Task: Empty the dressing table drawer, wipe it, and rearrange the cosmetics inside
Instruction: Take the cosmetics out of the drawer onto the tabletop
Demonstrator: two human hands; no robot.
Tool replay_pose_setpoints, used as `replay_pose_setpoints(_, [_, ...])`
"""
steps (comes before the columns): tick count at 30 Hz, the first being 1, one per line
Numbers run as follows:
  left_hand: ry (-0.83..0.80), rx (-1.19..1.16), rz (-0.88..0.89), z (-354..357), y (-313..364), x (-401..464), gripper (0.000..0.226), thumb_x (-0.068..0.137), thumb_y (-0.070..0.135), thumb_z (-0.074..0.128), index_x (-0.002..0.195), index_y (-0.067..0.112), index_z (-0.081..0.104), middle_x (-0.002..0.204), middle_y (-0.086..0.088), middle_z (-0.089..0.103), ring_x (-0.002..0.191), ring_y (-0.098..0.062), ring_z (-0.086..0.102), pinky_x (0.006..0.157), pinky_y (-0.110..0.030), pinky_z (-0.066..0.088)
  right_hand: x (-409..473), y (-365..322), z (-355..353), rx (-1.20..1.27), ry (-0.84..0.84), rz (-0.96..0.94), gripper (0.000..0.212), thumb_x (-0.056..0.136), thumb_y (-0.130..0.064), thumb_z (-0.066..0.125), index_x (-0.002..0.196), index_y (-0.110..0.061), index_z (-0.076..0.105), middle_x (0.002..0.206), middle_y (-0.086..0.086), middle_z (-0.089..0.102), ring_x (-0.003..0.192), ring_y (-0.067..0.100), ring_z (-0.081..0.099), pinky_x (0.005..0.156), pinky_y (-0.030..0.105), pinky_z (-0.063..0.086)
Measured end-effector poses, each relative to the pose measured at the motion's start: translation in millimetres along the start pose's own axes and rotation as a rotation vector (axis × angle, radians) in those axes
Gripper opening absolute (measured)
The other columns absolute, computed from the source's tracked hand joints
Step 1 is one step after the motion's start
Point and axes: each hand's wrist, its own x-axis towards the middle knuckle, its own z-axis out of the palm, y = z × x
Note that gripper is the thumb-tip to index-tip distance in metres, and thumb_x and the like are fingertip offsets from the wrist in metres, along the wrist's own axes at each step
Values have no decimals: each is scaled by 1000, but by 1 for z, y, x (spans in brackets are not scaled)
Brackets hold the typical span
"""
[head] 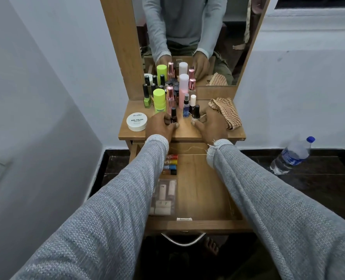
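Drawer (204, 190) stands pulled fully out below the surface (187, 131), its right half bare wood. Left hand (161, 126) has its grip curled round a dark nail polish bottle (173, 116) near the surface's front edge. Right hand (212, 126) pinches a pale-bodied, dark-capped bottle (196, 115) just beside it. Behind both stand clustered cosmetics (168, 98) against the mirror (208, 37). A white nail polish remover tub (136, 121) sits left; a checked cloth (225, 113) right. In the drawer's left side: coloured small bottles (171, 164), a clear pouch (164, 197).

White round tub (136, 122) lid reading "zudio" and "NAIL POLISH", smaller print illegible
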Motion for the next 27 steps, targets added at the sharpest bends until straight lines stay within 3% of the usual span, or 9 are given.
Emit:
replay_pose_setpoints(3, [7, 36, -24, 3, 4, 5, 30, 78, 33, 77, 101, 17, 67, 97, 1, 70, 89, -17, 62, 82, -29, 49, 4, 1, 4, -7, 4, 23, 21, 82, -16, 73, 100, -12, 64, 96, 5, 67, 89, 21, 62, 79, 30, 51])
replay_pose_setpoints(8, [34, 92, -38, 11, 9, 10, 22, 80, 35, 75, 96, 21, 70, 98, -1, 71, 92, -21, 64, 85, -33, 51, 9, 2, 9, -63, 26, 42, 19, 84, -19, 70, 101, -11, 66, 101, 7, 66, 93, 21, 60, 78, 26, 44])
replay_pose_setpoints(17, [70, 185, -45, 20, 14, 17, 16, 85, 37, 70, 97, 27, 74, 98, -4, 71, 88, -23, 63, 70, -27, 46, 17, 9, 21, -41, 53, 67, 19, 85, -26, 69, 97, -11, 71, 96, 5, 69, 87, 20, 63, 79, 31, 51])
replay_pose_setpoints(27, [69, 185, -60, 24, 12, 21, 16, 84, 37, 71, 96, 28, 73, 99, -3, 71, 90, -24, 63, 76, -33, 52, 19, 10, 22, -74, 61, 74, 18, 86, -26, 68, 97, -13, 72, 98, 5, 69, 88, 19, 62, 78, 27, 47])
